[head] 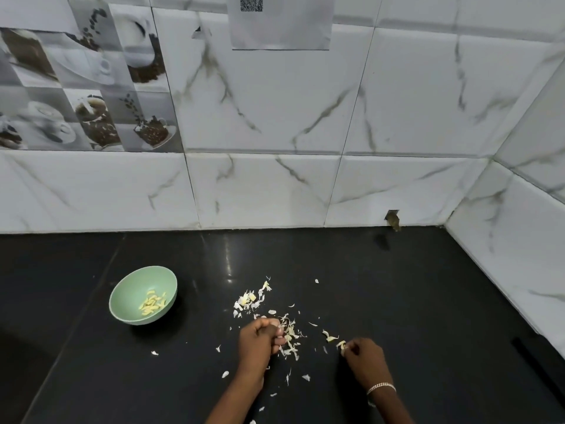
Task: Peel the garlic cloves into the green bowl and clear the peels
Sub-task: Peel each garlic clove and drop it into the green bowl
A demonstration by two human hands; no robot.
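A green bowl [122, 298] stands on the black counter at the left, with several peeled garlic cloves [152, 302] inside. Papery garlic peels [252, 298] lie scattered over the middle of the counter. My left hand [260, 338] rests on the counter with its fingers curled, right beside a heap of peels [290, 338]; what it holds, if anything, is hidden. My right hand [363, 359], with a bracelet at the wrist, pinches a small bit of peel [341, 345] at its fingertips.
The black counter [412, 301] runs back to a white marble-tiled wall [275, 185], and a second tiled wall [513, 240] closes it off on the right. Stray peel flakes [225, 374] lie near the front.
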